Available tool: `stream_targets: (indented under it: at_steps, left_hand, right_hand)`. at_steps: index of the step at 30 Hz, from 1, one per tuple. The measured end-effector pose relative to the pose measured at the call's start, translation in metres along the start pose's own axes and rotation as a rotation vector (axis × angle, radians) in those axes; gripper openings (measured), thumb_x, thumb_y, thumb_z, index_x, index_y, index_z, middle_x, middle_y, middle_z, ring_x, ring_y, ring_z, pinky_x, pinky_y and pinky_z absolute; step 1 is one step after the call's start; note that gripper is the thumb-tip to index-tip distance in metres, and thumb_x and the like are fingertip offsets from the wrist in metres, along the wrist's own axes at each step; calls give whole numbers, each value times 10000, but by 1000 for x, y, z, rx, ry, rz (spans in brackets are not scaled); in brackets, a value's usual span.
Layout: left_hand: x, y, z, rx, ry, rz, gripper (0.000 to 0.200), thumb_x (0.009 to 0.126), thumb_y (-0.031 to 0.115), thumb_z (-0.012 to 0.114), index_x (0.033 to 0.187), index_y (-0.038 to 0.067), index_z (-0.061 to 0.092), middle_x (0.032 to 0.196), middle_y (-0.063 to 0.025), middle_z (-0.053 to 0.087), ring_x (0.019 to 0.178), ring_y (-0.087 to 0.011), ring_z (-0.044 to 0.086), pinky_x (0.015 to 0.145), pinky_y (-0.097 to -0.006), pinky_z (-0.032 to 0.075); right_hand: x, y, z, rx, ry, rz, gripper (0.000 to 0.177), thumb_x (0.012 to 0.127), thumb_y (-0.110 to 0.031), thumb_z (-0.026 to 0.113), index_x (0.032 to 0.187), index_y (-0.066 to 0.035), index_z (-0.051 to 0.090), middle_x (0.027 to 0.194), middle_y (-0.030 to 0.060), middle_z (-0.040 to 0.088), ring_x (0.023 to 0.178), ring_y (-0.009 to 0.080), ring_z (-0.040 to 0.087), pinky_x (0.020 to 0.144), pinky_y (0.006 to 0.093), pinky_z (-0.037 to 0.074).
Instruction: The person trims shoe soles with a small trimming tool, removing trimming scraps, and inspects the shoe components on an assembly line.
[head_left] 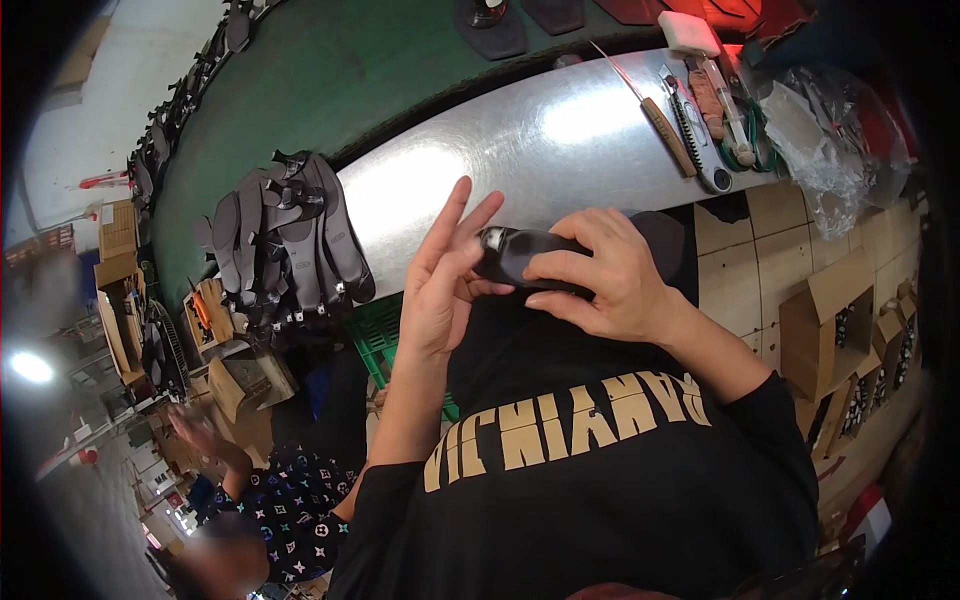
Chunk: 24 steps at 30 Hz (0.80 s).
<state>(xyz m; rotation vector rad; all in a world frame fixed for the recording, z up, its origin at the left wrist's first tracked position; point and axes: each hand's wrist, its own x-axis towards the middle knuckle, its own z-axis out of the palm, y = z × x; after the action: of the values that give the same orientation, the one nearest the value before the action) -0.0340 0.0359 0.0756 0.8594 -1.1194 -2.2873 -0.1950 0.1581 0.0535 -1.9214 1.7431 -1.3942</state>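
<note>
A dark sandal point(512, 254) with a shiny pale spot at its left end is held in front of my chest. My right hand point(607, 268) is closed round it, fingers over its upper side and thumb below. At its left end is my left hand point(450, 268), with two fingers stretched up and apart and the others close to the sandal's tip. Whether those lower fingers press on it is hard to make out. Another dark sole-shaped piece point(662, 240) shows behind my right wrist.
Stacked dark sandals point(290, 235) lie at the left of the metal worktop point(430, 190). An awl point(665, 135), a cutter knife point(690, 120) and a white block point(689, 34) lie at right, near plastic bags point(835, 135). Behind runs a green belt point(330, 75). A co-worker point(300, 500) is at lower left.
</note>
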Motion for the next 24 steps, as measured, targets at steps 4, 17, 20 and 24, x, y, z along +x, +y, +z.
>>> stream_targets:
  at_steps: [4,17,20,24]
  left_hand:
    - [-2,4,-13,266,-36,-193,433,919,94,517,1345,20,490,1086,-77,648,805,-68,607,606,-198,520]
    - [2,-4,-11,482,-11,-193,234,930,163,597,1097,7,646,880,-16,665,745,-45,596,647,-188,479]
    - [1,-11,-15,477,-36,-115,207,909,107,601,1074,-10,646,891,-69,677,743,-91,641,614,-236,552]
    - [-6,-12,-7,583,11,-9,152,882,89,634,990,-16,660,814,-42,659,679,-69,601,577,-212,499]
  right_hand:
    - [-2,-2,5,-33,63,77,206,714,-79,748,889,-79,641,803,63,611,669,235,567,621,336,404]
    - [-2,0,8,73,34,265,178,766,-107,727,866,-63,587,710,69,636,658,265,625,610,362,457]
    - [-3,5,8,165,-16,325,177,771,-112,736,874,-40,612,721,73,640,644,208,620,611,304,465]
    - [7,5,-5,508,-195,577,152,797,-110,725,842,-17,614,680,44,605,596,98,572,573,240,442]
